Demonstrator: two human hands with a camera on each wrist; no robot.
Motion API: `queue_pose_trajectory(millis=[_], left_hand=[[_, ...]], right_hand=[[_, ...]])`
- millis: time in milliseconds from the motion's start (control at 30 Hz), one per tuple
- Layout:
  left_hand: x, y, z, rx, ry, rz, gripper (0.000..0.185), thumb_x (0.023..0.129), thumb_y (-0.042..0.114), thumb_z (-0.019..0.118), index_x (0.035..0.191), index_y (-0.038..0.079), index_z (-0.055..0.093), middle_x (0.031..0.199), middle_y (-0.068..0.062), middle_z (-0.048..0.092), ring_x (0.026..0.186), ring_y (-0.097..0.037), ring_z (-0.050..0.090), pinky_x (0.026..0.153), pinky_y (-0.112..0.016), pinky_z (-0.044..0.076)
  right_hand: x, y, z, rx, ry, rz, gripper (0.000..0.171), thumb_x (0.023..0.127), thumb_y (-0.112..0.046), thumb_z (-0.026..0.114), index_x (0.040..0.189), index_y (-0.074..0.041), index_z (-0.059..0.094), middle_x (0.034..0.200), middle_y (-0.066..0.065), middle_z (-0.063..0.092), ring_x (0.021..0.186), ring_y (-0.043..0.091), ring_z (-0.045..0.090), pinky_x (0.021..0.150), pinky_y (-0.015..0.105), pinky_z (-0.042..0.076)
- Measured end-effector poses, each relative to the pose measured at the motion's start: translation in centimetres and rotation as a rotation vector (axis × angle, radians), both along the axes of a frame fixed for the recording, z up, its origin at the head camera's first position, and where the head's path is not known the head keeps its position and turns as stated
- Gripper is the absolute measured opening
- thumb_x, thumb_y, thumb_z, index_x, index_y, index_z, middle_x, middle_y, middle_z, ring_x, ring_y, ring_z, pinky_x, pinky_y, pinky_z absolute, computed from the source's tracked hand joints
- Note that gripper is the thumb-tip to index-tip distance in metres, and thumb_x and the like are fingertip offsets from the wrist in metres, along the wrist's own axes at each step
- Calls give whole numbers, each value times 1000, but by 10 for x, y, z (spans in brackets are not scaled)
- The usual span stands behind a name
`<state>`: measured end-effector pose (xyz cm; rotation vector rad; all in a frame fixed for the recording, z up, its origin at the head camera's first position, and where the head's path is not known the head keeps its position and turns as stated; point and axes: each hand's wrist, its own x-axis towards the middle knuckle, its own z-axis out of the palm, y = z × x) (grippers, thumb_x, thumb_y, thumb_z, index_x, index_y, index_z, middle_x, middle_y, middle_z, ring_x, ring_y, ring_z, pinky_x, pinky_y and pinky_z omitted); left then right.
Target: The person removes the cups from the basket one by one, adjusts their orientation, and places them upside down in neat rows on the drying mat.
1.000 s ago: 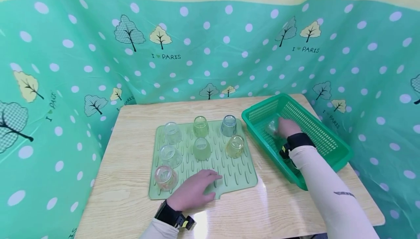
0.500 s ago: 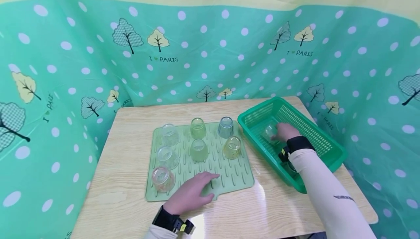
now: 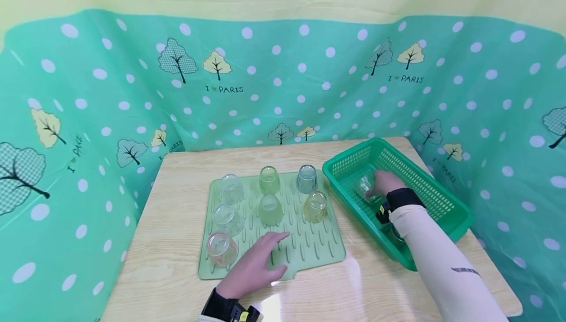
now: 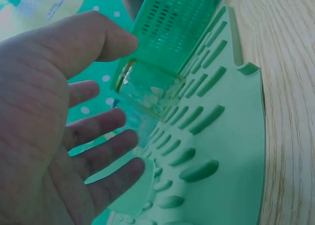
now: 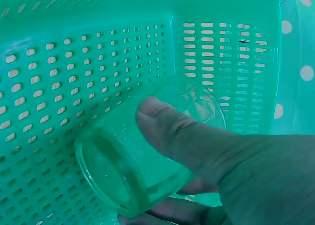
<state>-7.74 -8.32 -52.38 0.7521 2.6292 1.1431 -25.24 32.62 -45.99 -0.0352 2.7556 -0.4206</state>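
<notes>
Inside the green basket, my right hand grips a clear drinking glass that lies tilted. In the right wrist view its thumb lies across the glass's side, with the other fingers partly hidden underneath. My left hand hovers over the front edge of the light green drying mat, fingers spread and nothing held. On the mat stand upturned glasses: pink, two clear at the left, green, pale green, blue and yellow.
Another glass sits in the basket's near end, partly covered by the right wrist. The basket stands on the right of the wooden table, beside the mat. A polka-dot curtain encloses the back and sides.
The head view has tilted, so the scene sits slightly lower. My right hand stays in the basket, its fingers now round the glass. My left hand stays open over the mat's front edge.
</notes>
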Motion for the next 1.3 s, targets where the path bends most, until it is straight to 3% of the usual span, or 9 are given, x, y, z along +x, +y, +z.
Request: queue_pose_trajectory(millis=[167,300,400,533,900,1133,1300], left_hand=[[-1,-2,-2,41,0,55,71,93,31,77,155,25,45,149,9,50,138,-18,49,111,-49,48],[-1,-4,0,98,-67,61,66,94,42,75,153,32,47,149,12,50,138,-19,49,111,-49,48],[-2,-4,2,195,-121,46,64,95,47,72,152,34,46,148,6,53,137,-22,51,111,-48,48],[-3,-4,6,289,-162,24,62,97,48,69,151,27,48,145,-1,57,133,-22,53,112,-46,47],[-6,-7,6,223,-148,83,69,92,55,71,152,31,47,143,8,57,133,-13,52,114,-47,46],[-6,-6,7,211,-135,88,72,93,53,71,155,26,45,144,0,58,133,-14,52,113,-49,46],[-8,-8,11,180,-111,104,78,93,52,72,159,34,34,143,-1,60,132,-16,54,113,-49,46]], right_hand=[[0,-2,1,15,1,0,84,89,-24,82,149,15,37,141,39,50,127,56,51,101,64,49],[1,-3,0,13,-6,1,85,90,-24,81,151,14,36,143,39,49,128,57,49,101,65,49],[1,-2,-1,0,-13,-4,88,91,-25,80,153,13,32,147,39,45,132,58,45,105,66,46],[1,-1,0,-13,-37,-9,93,92,-26,79,156,14,24,152,40,38,137,58,39,110,67,41],[1,-2,1,-28,-57,-14,89,94,-25,77,155,15,26,151,40,38,136,58,40,110,66,41],[7,-5,2,-40,-73,-24,89,94,-22,77,156,12,23,150,42,38,135,59,42,107,68,43],[12,-9,2,-14,-72,11,93,93,-21,77,156,14,19,149,44,38,134,59,43,108,67,43]])
